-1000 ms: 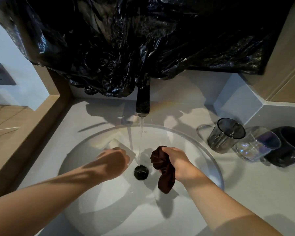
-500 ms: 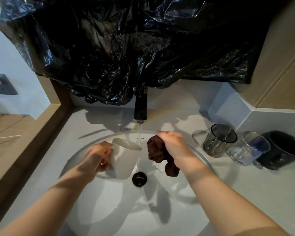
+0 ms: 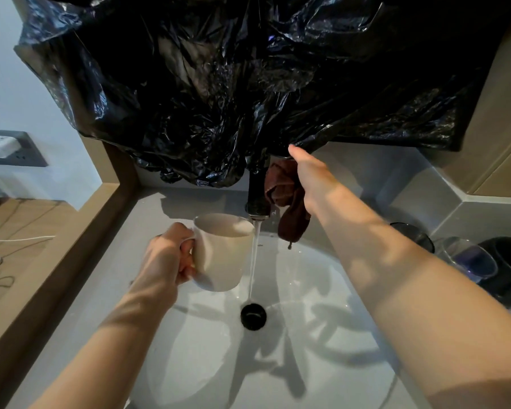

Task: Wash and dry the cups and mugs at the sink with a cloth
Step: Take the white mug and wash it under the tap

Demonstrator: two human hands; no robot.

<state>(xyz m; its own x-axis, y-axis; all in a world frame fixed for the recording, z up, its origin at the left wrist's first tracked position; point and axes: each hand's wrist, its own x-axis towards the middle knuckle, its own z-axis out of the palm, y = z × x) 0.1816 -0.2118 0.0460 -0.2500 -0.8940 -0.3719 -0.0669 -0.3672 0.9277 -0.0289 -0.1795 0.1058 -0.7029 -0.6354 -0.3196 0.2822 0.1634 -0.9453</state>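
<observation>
So the left grip (image 3: 165,258) has the white mug (image 3: 222,252) by its handle, over the sink (image 3: 322,335) at 9 o'clock of the running stream (image 3: 253,261). Meanwhile the right grip (image 3: 310,178) clutches the cloth (image 3: 286,202) up by the tap (image 3: 257,196), 12 o'clock. Risk imo: the mug's rim clips the tap, or the wet handle slips.

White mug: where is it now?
Head view, left of centre: left hand holds the white mug by its handle over the sink, just left of the water stream.
</observation>
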